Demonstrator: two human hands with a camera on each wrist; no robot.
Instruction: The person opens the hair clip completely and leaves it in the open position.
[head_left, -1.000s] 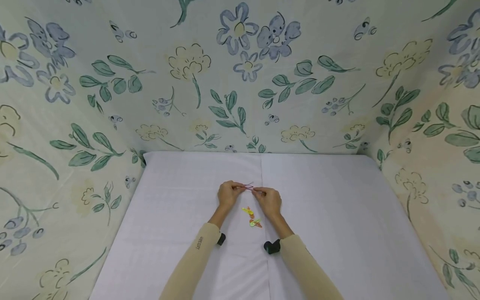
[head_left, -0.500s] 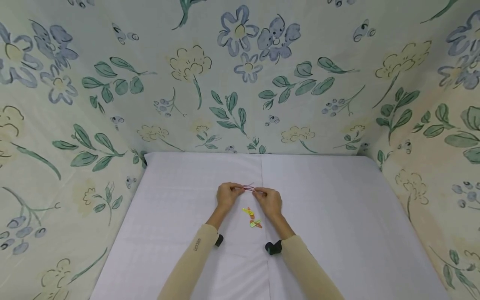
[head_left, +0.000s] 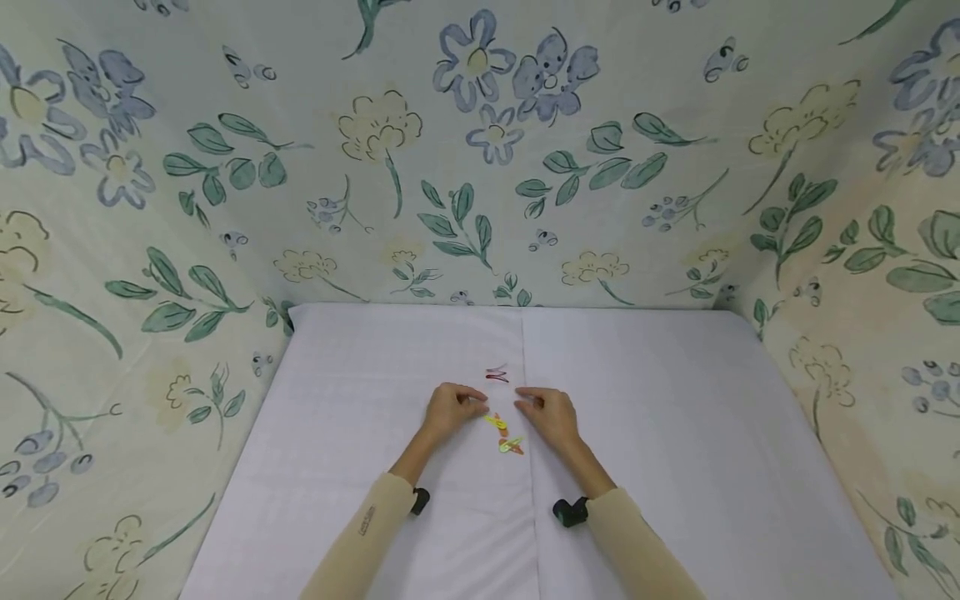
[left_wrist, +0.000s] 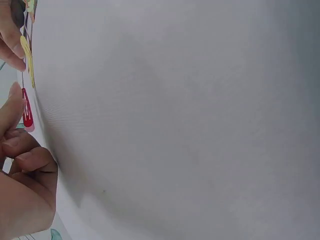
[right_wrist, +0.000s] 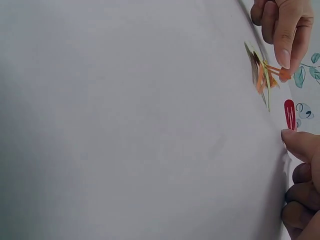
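Observation:
Two snap hair clips, red and pink (head_left: 497, 374), lie side by side on the white cloth, beyond both hands. Closer to the person is a small group of yellow (head_left: 495, 422), orange and green hair clips (head_left: 512, 446), some overlapping. My left hand (head_left: 452, 410) hovers just left of the yellow clip, thumb and forefinger apart with nothing between them in the head view. On the other side, my right hand (head_left: 553, 417) also holds nothing, its thumb and forefinger parted. In the right wrist view, the left fingertips overlap an orange clip (right_wrist: 284, 74); contact is unclear.
A white cloth (head_left: 637, 400) covers the table, with a seam running down near its middle. Floral fabric walls (head_left: 480, 167) rise behind it and at both sides. Dark wrist cameras (head_left: 571, 512) sit under the beige sleeves.
Both hands have let go of the red and pink clips, leaving them on the cloth. They have drawn back toward the person and spread farther apart.

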